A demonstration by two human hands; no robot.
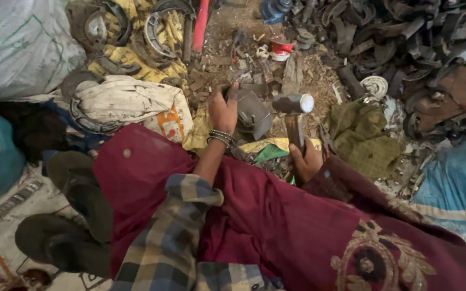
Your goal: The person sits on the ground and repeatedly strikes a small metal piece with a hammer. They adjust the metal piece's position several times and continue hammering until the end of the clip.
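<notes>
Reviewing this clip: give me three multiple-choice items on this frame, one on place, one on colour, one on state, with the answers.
1. Where does the pile of dark curved metal parts lie?
A. upper right
B. lower left
C. on the lap

2. What colour is the cloth over the lap?
A. white
B. maroon
C. green

3. What does the right hand do?
A. rests open
B. grips a hammer
C. holds a sandal

Answers: 1 A, the heap fills that corner; 2 B, dark red with gold embroidery; 3 B, fingers wrap the wooden handle while the left hand steadies a grey metal piece.
</notes>
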